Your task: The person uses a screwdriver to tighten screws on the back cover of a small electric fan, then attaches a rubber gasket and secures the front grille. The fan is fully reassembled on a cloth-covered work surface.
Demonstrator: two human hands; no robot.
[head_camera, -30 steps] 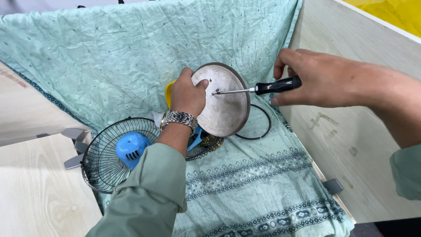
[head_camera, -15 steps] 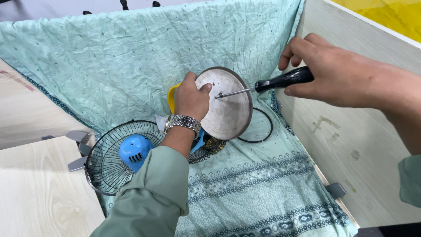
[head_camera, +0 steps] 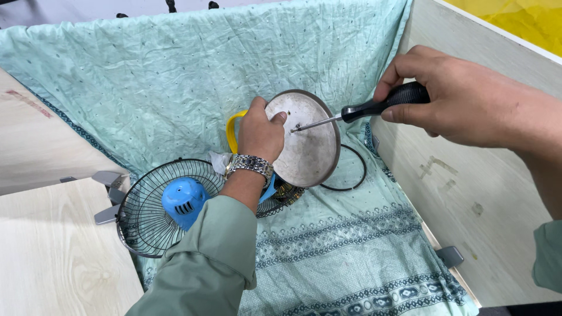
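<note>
screwdriver tip on the round plate

at the far left we see pale wooden boards (head_camera: 52, 257), then a black wire fan guard (head_camera: 146, 222) lying flat with a blue plastic motor housing (head_camera: 182, 200) inside it, all on a wrinkled mint-green patterned cloth (head_camera: 175, 76). our left hand (head_camera: 260, 131), with a silver metal wristwatch (head_camera: 250, 164) on the wrist, grasps the left edge of a round off-white metal plate (head_camera: 310, 146) held tilted on its edge; a yellow plastic handle (head_camera: 233, 131) shows just behind that hand. a thin black ring (head_camera: 353, 175) lies on the cloth just right of the plate. our right hand (head_camera: 462, 99) is clenched around the black-handled screwdriver (head_camera: 374, 107), whose tip touches the plate's face. a light wooden panel (head_camera: 486, 193) stands at the right.
</note>
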